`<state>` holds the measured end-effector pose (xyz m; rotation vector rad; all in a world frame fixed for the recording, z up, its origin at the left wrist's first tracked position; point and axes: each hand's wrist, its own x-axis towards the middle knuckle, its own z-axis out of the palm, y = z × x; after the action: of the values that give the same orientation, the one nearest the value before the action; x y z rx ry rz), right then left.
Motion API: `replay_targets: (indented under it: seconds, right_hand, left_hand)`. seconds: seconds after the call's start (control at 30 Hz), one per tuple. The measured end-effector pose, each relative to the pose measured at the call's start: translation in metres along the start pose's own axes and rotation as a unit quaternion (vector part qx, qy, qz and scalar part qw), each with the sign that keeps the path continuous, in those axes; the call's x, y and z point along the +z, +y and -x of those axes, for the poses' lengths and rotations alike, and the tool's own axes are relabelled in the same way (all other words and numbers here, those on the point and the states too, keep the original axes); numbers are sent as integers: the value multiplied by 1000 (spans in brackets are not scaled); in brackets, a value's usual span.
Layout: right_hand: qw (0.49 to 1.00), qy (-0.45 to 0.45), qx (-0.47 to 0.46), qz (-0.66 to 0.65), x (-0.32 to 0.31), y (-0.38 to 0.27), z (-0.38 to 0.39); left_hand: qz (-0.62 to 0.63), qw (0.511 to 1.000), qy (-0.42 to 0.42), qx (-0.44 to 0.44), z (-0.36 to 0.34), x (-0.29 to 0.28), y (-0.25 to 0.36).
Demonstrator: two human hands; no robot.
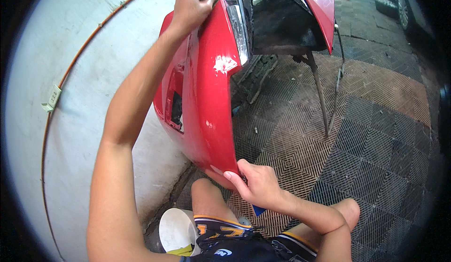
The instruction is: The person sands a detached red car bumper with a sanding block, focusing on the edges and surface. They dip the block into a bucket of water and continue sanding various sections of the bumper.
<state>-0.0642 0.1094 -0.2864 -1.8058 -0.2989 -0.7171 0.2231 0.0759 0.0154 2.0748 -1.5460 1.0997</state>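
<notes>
A glossy red car bumper [211, 93] stands on end in front of me, with a dark rectangular opening in its side. My left hand [195, 7] is at its top, fingers closed at the upper edge next to the headlight; a small dark thing by the fingertips is too hidden to name. At the lower corner my right hand [256, 182] grips the bumper's edge, thumb on the outer face and fingers behind. Just below that hand a bit of something blue [258, 210] shows; I cannot tell whether the hand holds it.
A white bucket [177, 229] with something yellow inside stands by my leg. Metal stand legs [319, 93] rise beneath a red body panel [320, 3]. Along the white wall [84, 27] runs an orange cable [77, 67] with a socket box [52, 98]. A car wheel [403, 9] is at far right.
</notes>
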Motion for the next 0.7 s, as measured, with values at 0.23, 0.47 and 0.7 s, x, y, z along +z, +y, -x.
replay_targets:
  seconds: [0.23,0.47,0.7]
  right_hand:
    - [1000,-7,6,25,-9,9,-1]
    - [1000,0,3,24,-10,6,-2]
    - [1000,-9,2,19,-1,0,-3]
  left_hand:
    - [-12,1000,0,13,27,3,17]
    - [-28,998,-14,-60,-20,16,-8]
    - [67,994,19,-89,-34,12,-39]
